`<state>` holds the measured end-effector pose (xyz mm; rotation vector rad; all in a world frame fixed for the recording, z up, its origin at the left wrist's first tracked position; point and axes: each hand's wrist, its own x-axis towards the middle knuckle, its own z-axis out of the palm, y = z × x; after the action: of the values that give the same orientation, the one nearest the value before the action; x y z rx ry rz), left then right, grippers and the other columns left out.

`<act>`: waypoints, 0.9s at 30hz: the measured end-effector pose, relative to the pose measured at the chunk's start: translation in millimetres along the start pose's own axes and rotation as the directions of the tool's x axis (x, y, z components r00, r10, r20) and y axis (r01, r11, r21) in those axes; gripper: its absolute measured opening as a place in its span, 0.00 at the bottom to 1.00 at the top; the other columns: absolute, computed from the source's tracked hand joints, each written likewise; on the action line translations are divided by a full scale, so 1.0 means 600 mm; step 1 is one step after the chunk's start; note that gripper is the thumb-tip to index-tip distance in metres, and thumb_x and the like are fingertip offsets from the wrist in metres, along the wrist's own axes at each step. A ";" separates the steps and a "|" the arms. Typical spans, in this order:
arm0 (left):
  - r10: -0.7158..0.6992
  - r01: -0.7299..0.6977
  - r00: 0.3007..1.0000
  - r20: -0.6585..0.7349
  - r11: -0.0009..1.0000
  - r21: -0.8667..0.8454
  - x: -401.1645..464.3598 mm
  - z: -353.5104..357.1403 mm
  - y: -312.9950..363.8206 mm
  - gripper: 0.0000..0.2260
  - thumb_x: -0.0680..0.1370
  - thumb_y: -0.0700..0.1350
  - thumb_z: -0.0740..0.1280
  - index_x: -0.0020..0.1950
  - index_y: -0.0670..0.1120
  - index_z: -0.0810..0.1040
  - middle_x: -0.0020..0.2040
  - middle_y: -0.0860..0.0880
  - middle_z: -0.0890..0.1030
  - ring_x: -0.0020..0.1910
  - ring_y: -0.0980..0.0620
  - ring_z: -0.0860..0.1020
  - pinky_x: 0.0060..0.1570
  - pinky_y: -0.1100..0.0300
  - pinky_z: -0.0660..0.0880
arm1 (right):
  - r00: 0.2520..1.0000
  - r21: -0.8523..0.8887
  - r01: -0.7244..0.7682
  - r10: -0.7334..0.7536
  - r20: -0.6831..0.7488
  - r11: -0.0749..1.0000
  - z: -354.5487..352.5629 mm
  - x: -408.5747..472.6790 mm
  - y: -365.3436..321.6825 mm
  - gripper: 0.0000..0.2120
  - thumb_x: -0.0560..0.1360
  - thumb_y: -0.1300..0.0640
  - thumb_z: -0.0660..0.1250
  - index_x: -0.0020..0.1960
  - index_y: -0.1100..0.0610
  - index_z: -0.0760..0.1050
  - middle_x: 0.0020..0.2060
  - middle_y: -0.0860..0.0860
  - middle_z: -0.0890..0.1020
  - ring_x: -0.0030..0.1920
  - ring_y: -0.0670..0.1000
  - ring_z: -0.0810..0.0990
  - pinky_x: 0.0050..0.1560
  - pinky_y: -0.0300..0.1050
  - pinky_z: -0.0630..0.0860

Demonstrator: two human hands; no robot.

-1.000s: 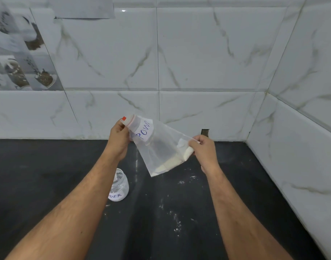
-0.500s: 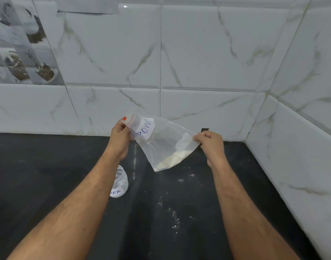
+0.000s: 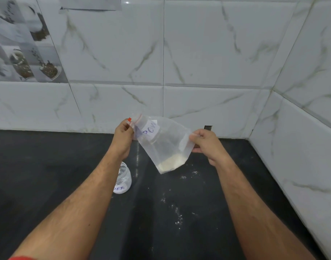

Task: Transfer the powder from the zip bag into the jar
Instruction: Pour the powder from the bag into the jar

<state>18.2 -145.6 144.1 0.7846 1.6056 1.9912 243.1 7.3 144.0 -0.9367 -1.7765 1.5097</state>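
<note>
I hold a clear zip bag (image 3: 161, 142) in the air above the black counter, stretched between both hands. My left hand (image 3: 122, 136) pinches the end with the red zip strip and the white handwritten label. My right hand (image 3: 207, 144) pinches the opposite edge. White powder (image 3: 171, 163) has gathered in the bag's lowest corner. A small clear glass jar (image 3: 123, 180) with a white label stands open on the counter below my left wrist, partly hidden by my left forearm.
The black counter (image 3: 48, 175) runs to white marble-look wall tiles behind and on the right. Spilled powder specks (image 3: 176, 212) dot the counter between my forearms. A picture tile (image 3: 20, 44) is on the wall at upper left.
My right hand has risen slightly, and the powder has slid from under it down into the bag's lowest corner. The view has tilted a little downward. The jar has not moved.
</note>
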 end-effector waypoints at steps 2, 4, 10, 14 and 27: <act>0.002 -0.002 1.000 0.003 1.000 -0.001 0.000 0.000 0.002 0.11 0.83 0.40 0.63 0.48 0.53 0.82 0.45 0.53 0.85 0.42 0.54 0.83 0.40 0.57 0.78 | 0.999 0.043 0.009 -0.007 -0.052 0.999 0.004 0.002 0.001 0.07 0.78 0.61 0.65 0.42 0.58 0.78 0.44 0.55 0.84 0.47 0.55 0.84 0.55 0.56 0.83; -0.005 0.005 1.000 -0.005 1.000 0.018 0.000 -0.001 0.003 0.12 0.83 0.39 0.63 0.45 0.51 0.81 0.43 0.55 0.86 0.45 0.50 0.82 0.41 0.56 0.78 | 0.993 0.063 0.016 -0.008 -0.122 0.998 0.001 0.006 0.002 0.06 0.78 0.60 0.65 0.43 0.58 0.77 0.45 0.56 0.84 0.49 0.58 0.84 0.57 0.58 0.82; 0.056 -0.063 0.997 0.045 0.984 0.165 -0.003 0.010 0.018 0.14 0.83 0.41 0.63 0.39 0.52 0.77 0.39 0.59 0.83 0.42 0.57 0.81 0.43 0.60 0.76 | 0.979 0.207 -0.066 0.103 -0.174 0.976 -0.010 0.020 0.021 0.06 0.81 0.61 0.65 0.46 0.58 0.77 0.52 0.58 0.84 0.54 0.57 0.84 0.50 0.50 0.84; 0.179 -0.210 0.976 0.123 0.926 0.315 -0.006 0.051 0.048 0.13 0.82 0.45 0.65 0.37 0.46 0.74 0.35 0.52 0.78 0.37 0.55 0.73 0.40 0.57 0.70 | 0.958 0.376 -0.167 0.240 -0.158 0.911 -0.016 0.042 0.050 0.03 0.81 0.59 0.65 0.50 0.58 0.77 0.55 0.59 0.84 0.53 0.58 0.85 0.43 0.49 0.82; 0.370 -0.378 0.917 0.150 0.686 0.622 -0.006 0.197 0.129 0.13 0.80 0.48 0.64 0.40 0.41 0.74 0.33 0.48 0.77 0.32 0.52 0.71 0.34 0.55 0.70 | 0.900 0.753 -0.345 0.426 0.095 0.560 0.055 -0.010 0.169 0.25 0.83 0.47 0.61 0.75 0.60 0.64 0.61 0.63 0.80 0.56 0.61 0.82 0.54 0.58 0.79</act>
<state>101.5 -79.7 237.6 1.4848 2.3129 1.6379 231.5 -6.1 38.3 -0.9401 -0.6895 2.1813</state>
